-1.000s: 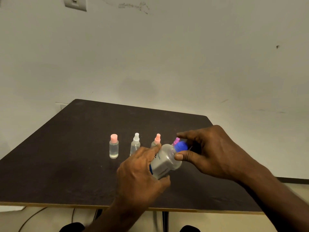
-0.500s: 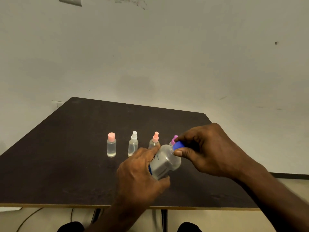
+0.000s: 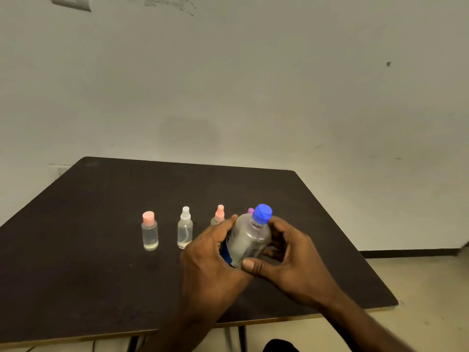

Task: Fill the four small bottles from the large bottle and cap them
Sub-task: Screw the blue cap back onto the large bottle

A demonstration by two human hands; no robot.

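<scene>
The large clear bottle [image 3: 250, 238] with a blue cap [image 3: 263, 212] is held nearly upright between both hands above the dark table [image 3: 76, 262]. My left hand [image 3: 210, 260] grips its left side. My right hand [image 3: 289, 260] wraps its right side, thumb across the lower front. Behind stand the small bottles in a row: one with a pink flat cap [image 3: 150, 233], one with a white spray top [image 3: 185, 228], one with a pink spray top [image 3: 218, 215] partly hidden by my left hand. Only a purple cap [image 3: 250, 211] shows of the last one.
The table's front edge [image 3: 76, 336] runs close to me, and its right edge drops to a pale floor [image 3: 418, 288]. A plain wall [image 3: 228, 85] rises behind the table, with a switch plate [image 3: 71, 2] at the top left.
My right hand left the blue cap and moved down to grip the bottle's body. The large bottle swung from tilted right to nearly upright.
</scene>
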